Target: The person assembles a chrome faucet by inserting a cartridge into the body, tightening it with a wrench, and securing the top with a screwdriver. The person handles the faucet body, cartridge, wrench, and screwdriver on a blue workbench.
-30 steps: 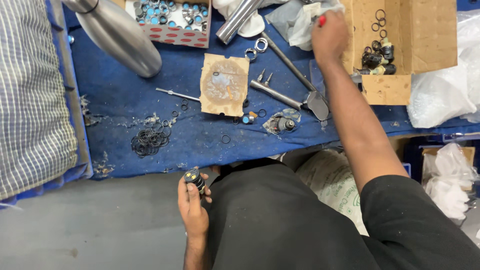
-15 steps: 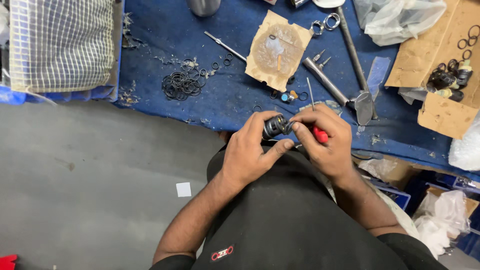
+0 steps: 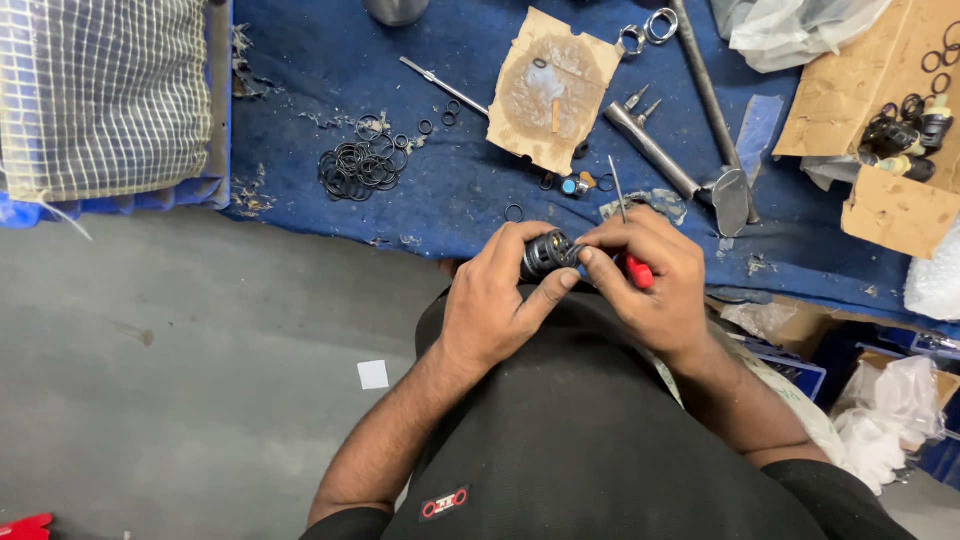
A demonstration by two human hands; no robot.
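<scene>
Left hand (image 3: 497, 300) fingers clamp black cylindrical part (image 3: 546, 254); right hand (image 3: 652, 280) grips red-handled pick (image 3: 627, 237); best keep tip shallow, part steady.

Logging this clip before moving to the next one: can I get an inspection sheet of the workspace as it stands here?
Surface: blue mat, dusty, with scraps along its near edge.
Job's things: small black cylindrical part in the left hand; red-handled pick tool in the right hand, thin shaft pointing up.
Clutter: pile of black O-rings, stained cardboard scrap, metal rod, thin metal pin, cardboard box with black parts, plastic bags.
Hands: both closed, close together over the lap.
Cables: nothing seen.
Surroundings: grey floor, mesh-covered tray on the left, white paper scrap.
</scene>
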